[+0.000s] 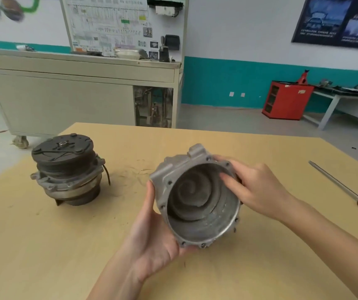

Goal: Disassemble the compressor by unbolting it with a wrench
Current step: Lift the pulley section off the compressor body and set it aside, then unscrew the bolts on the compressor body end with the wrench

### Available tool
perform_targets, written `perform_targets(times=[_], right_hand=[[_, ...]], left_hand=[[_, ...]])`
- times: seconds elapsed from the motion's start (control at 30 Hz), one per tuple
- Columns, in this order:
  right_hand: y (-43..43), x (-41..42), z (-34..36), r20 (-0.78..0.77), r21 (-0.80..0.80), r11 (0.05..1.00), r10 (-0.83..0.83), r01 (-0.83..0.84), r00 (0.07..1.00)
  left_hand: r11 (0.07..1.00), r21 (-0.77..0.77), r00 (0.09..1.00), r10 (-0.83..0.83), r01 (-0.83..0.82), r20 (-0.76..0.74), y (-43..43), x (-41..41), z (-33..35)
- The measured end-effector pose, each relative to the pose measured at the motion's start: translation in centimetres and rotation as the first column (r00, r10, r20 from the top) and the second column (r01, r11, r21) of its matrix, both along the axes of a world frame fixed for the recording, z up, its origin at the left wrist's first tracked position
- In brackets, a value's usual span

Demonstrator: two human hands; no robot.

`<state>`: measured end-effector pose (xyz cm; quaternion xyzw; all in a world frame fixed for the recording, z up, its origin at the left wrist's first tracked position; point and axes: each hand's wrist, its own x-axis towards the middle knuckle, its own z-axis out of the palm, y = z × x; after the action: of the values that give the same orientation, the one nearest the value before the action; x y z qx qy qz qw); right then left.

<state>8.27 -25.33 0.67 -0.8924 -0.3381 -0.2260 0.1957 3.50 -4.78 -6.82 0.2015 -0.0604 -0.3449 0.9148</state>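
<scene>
**A:** Where's the compressor now?

**B:** It's in two pieces. The rear shell (197,204) is held up off the table (43,245). Its open mouth is tipped towards the person, so you look straight down its long axis at the spiral inside.

**A:** And the hands?

**B:** Both are on it. The left hand (152,241) cradles it from below and from the left, palm up, with the thumb lying along the outer wall. The right hand (258,189) grips the far right rim, and its fingers (231,182) are hooked over the edge into the bore.

**A:** And the other piece?

**B:** The pulley half (65,169) stands upright on the table, well to the left and a little farther back, nearer the left hand. It looks bolted together, with a nut at the centre of its top plate.

**A:** Any wrench?

**B:** None that I can see. A long tool with a red handle (344,189) lies on the right side of the table, nearer the right hand, and its shaft points away.

**A:** So what's next?

**B:** My guess is the shell gets set down mouth up, somewhere between the two. Then the left hand is the closer one to steady the pulley half.
</scene>
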Motion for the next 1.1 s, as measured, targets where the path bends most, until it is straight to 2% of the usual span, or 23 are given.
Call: perform_targets(times=[0.07,0.1,0.13,0.17,0.2,0.23,0.27,0.33,0.4,0.47,0.53,0.6,0.77,0.93,1.07,1.1], right_hand=[[-0.8,-0.8,0.9,0.17,0.0,1.0,-0.013,0.014,0.985],[-1.6,-1.0,1.2,0.193,-0.016,1.0,0.003,0.0,0.981],[-2.4,-1.2,1.4,0.127,-0.015,0.999,0.046,-0.045,0.991],[-2.9,-1.6,1.4,-0.056,0.029,0.993,0.117,-0.116,0.992],[-2.9,-2.0,1.0,-0.286,0.133,0.975,0.207,-0.175,0.936],[-2.8,-2.3,0.2,-0.468,0.272,0.945,0.293,-0.18,0.834],[-2.3,-2.4,-1.1,-0.542,0.368,0.915,0.355,-0.164,0.762],[-0.9,-2.5,-4.4,-0.543,0.407,0.901,0.374,-0.154,0.752],[0.5,-2.7,-7.6,-0.585,0.425,0.902,0.336,-0.074,0.738],[0.7,-2.5,-10.4,-0.667,0.449,0.894,0.329,0.008,0.669],[0.6,-2.4,-11.5,-0.703,0.412,0.911,0.301,0.024,0.645],[0.5,-2.2,-11.7,-0.698,0.416,0.908,0.285,0.048,0.657],[-0.4,-0.9,-11.4,-0.542,0.233,0.972,0.143,-0.016,0.828],[-0.8,0.1,-11.1,-0.531,0.071,0.997,0.053,-0.018,0.845],[-2.4,1.4,-9.5,-0.505,-0.22,0.974,-0.073,-0.046,0.86],[-3.5,1.7,-8.7,-0.516,-0.201,0.98,-0.096,-0.011,0.851]], left_hand=[[0.991,0.038,0.986,0.121,-0.126,0.113,-0.3,0.6,1.6],[0.975,0.076,0.964,0.193,-0.209,0.183,-0.4,1.0,2.4],[0.931,0.199,0.935,0.253,-0.305,0.25,-0.3,1.6,2.9],[0.811,0.349,0.87,0.358,-0.469,0.338,0.0,2.1,3.5],[0.682,0.419,0.792,0.427,-0.599,0.436,0.4,2.4,3.7],[0.604,0.43,0.73,0.437,-0.671,0.525,0.9,2.8,3.6],[0.537,0.437,0.676,0.41,-0.722,0.613,1.3,2.9,3.2],[0.426,0.449,0.596,0.329,-0.786,0.732,2.1,2.7,2.0],[0.341,0.463,0.533,0.149,-0.818,0.833,2.6,2.2,1.1],[0.25,0.488,0.492,-0.047,-0.837,0.869,2.8,1.8,0.4],[0.183,0.509,0.483,-0.168,-0.841,0.859,2.9,1.9,-0.2],[0.159,0.536,0.507,-0.187,-0.829,0.841,2.9,2.2,-0.8],[0.132,0.545,0.515,-0.204,-0.828,0.833,3.0,3.0,-2.0],[0.128,0.563,0.549,-0.128,-0.817,0.826,2.6,2.9,-3.3],[0.082,0.566,0.557,-0.109,-0.82,0.823,2.2,2.5,-3.8],[0.079,0.57,0.561,-0.111,-0.818,0.82,2.2,2.4,-3.9]])
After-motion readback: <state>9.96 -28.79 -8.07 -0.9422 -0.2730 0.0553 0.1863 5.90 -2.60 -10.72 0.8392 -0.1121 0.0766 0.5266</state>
